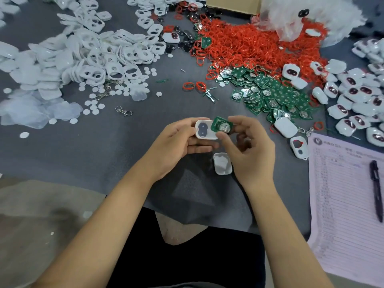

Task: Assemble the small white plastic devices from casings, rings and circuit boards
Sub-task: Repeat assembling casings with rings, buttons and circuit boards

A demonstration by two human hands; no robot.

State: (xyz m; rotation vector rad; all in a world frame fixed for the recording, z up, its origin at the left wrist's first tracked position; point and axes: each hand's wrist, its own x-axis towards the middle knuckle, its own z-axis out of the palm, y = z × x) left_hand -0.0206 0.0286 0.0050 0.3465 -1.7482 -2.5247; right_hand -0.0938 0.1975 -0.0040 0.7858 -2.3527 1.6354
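Observation:
My left hand (pixel 178 140) grips a white casing half (pixel 203 129) with two dark oval openings facing up. My right hand (pixel 249 148) pinches a green circuit board (pixel 221 126) with a round silver battery between thumb and fingers, tilted over the casing's right end. Another white casing half (pixel 222 166) lies open side up on the grey cloth just below both hands. Piles of parts lie beyond: white casings (pixel 89 53) at the left, red rings (pixel 249 42) in the middle back, green boards (pixel 276 94) at the right.
Assembled white devices (pixel 357 104) are heaped at the far right. A printed sheet (pixel 342 204) with a black pen (pixel 376 190) lies at the right edge. White round discs (pixel 124 90) and metal key clips (pixel 123 110) are scattered left of centre. A cardboard box (pixel 232 5) stands at the back.

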